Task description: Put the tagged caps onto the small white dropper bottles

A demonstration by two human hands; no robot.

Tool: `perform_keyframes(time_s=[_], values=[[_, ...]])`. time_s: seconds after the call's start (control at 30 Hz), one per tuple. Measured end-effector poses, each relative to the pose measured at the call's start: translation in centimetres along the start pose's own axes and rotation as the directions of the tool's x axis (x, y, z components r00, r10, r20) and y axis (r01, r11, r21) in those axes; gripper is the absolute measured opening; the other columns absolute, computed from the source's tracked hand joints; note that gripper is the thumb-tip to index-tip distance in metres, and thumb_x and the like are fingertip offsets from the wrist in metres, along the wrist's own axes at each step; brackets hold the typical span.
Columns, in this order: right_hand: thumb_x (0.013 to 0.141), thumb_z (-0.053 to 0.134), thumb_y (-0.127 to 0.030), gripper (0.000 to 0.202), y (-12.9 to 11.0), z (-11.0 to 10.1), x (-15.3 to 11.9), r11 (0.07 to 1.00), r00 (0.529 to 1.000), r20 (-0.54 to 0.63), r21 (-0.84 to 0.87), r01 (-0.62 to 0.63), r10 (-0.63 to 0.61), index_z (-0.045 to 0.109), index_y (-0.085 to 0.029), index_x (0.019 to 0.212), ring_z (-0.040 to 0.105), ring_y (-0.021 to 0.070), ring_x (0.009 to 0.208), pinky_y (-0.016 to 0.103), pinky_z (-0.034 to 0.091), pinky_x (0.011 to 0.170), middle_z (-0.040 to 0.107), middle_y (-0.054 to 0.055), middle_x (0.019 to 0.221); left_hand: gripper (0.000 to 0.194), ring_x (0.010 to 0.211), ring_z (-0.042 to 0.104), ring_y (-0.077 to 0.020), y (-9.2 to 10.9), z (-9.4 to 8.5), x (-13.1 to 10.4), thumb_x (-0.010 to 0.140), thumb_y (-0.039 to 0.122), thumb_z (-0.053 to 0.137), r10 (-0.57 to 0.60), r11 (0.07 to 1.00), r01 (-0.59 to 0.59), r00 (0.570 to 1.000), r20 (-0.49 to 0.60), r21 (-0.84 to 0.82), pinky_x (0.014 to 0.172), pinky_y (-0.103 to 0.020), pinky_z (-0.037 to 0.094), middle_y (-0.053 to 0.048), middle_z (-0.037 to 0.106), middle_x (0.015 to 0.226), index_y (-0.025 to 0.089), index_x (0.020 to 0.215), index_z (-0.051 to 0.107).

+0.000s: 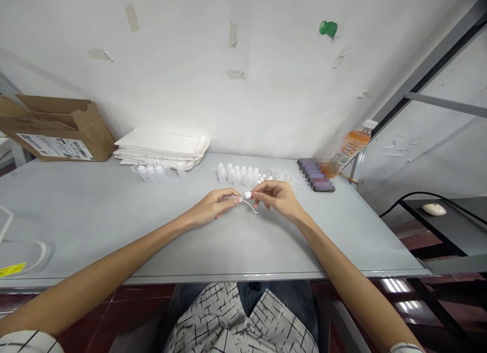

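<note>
Above the front middle of the table, my left hand [215, 207] is closed in a pinch on a white plastic strap [250, 206]. The strap's thin tail curves down to the right; the pinched end is mostly behind my fingers. Just right of it, my right hand [277, 197] is closed, with thumb and forefinger on a small white cap [248, 195]. The cap and the strap's pinched end are close together but apart. Behind my hands, small translucent bottles [236, 176] stand upright in rows. A pile of thin white straps and small pieces [285, 178] lies beside them.
More small bottles [151, 173], with straps, stand at left before a stack of white sheets [163, 144]. An opened cardboard box [93, 132] is at the far left. A phone [315, 175] and an orange drink bottle [352, 146] are at right. A white cable [41, 249] lies left.
</note>
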State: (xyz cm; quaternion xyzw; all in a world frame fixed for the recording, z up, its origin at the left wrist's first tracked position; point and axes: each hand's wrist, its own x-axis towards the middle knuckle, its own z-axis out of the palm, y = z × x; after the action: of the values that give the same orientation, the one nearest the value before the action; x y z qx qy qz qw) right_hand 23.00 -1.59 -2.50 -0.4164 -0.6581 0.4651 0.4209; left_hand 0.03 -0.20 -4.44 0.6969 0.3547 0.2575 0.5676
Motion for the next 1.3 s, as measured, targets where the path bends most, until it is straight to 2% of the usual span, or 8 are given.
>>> perform_keyframes(time_s=[0.2,0.3,0.43,0.77,0.93,1.03,1.13,1.3], values=[[0.077,0.074,-0.038,0.023,0.3,1.1,0.0,0.999,0.999,0.037,-0.037,-0.022,0.023,0.072,-0.015,0.078,0.062,0.0126,0.056,0.023,0.038,0.045,0.068,0.003,0.064,0.038,0.052,0.037,-0.0078,0.1,0.2,-0.1,0.093,0.050,0.050,0.077,0.985,-0.072,0.997,-0.024,0.156,0.050,-0.021,0.029,0.004,0.049,0.066,0.016,0.102,0.065],[0.077,0.074,-0.036,0.020,0.1,1.4,-0.1,0.995,1.000,0.018,-0.104,-0.008,0.010,0.072,-0.016,0.078,0.063,0.0129,0.059,0.023,0.039,0.047,0.068,0.003,0.065,0.036,0.063,0.048,-0.0098,0.0,0.3,-0.1,0.094,0.048,0.050,0.123,0.971,-0.112,0.992,-0.040,0.210,0.056,-0.022,0.035,-0.001,0.061,0.086,0.016,0.104,0.065],[0.077,0.073,-0.031,0.015,0.0,1.6,-0.2,0.989,1.000,0.018,-0.151,0.000,0.003,0.071,-0.016,0.078,0.064,0.0129,0.059,0.023,0.040,0.047,0.068,0.003,0.066,0.035,0.083,0.059,-0.0155,-0.4,0.5,0.0,0.094,0.046,0.051,0.166,0.955,-0.145,0.984,-0.062,0.258,0.070,-0.025,0.045,-0.004,0.066,0.101,0.017,0.107,0.064],[0.078,0.073,-0.033,0.021,0.8,1.8,-0.2,0.996,0.998,0.066,-0.080,0.027,-0.022,0.075,-0.017,0.091,0.065,0.0133,0.060,0.024,0.050,0.048,0.071,0.005,0.075,0.035,0.089,0.064,-0.0186,-0.6,0.5,-0.2,0.096,0.046,0.049,0.241,0.886,-0.187,0.967,-0.077,0.425,0.071,-0.026,0.048,-0.005,0.070,0.104,0.018,0.110,0.066],[0.082,0.071,-0.041,0.026,0.8,2.3,-0.2,0.996,0.998,0.065,-0.086,0.029,-0.023,0.073,-0.016,0.092,0.062,0.0119,0.058,0.023,0.049,0.046,0.069,0.004,0.075,0.031,0.082,0.060,-0.0171,-0.8,0.5,-0.4,0.098,0.037,0.045,0.352,0.770,-0.252,0.934,-0.061,0.587,0.073,-0.028,0.045,-0.006,0.067,0.097,0.017,0.114,0.063],[0.086,0.066,-0.041,0.027,0.7,2.4,-0.3,0.996,0.996,0.090,-0.088,0.020,-0.012,0.071,-0.016,0.094,0.060,0.0112,0.056,0.022,0.048,0.046,0.063,0.001,0.068,0.032,0.076,0.057,-0.0159,-0.8,0.6,-0.5,0.100,0.036,0.043,0.364,0.728,-0.243,0.930,-0.060,0.641,0.071,-0.027,0.043,-0.005,0.064,0.092,0.016,0.115,0.063],[0.090,0.061,-0.040,0.027,0.7,2.4,-0.3,0.994,0.993,0.118,-0.111,0.011,0.002,0.069,-0.016,0.096,0.060,0.0118,0.058,0.022,0.047,0.046,0.061,0.001,0.068,0.034,0.074,0.055,-0.0157,-0.9,0.6,-0.5,0.100,0.038,0.042,0.355,0.732,-0.234,0.932,-0.065,0.640,0.070,-0.027,0.042,-0.005,0.063,0.092,0.017,0.117,0.062],[0.093,0.058,-0.036,0.022,0.8,2.3,-0.3,0.977,0.993,0.114,-0.204,0.067,-0.044,0.068,-0.017,0.097,0.066,0.0136,0.064,0.022,0.044,0.048,0.067,0.004,0.074,0.035,0.076,0.057,-0.0162,-0.5,0.5,-0.4,0.099,0.043,0.044,0.298,0.809,-0.207,0.951,-0.081,0.551,0.070,-0.026,0.042,-0.005,0.067,0.095,0.018,0.110,0.065]])
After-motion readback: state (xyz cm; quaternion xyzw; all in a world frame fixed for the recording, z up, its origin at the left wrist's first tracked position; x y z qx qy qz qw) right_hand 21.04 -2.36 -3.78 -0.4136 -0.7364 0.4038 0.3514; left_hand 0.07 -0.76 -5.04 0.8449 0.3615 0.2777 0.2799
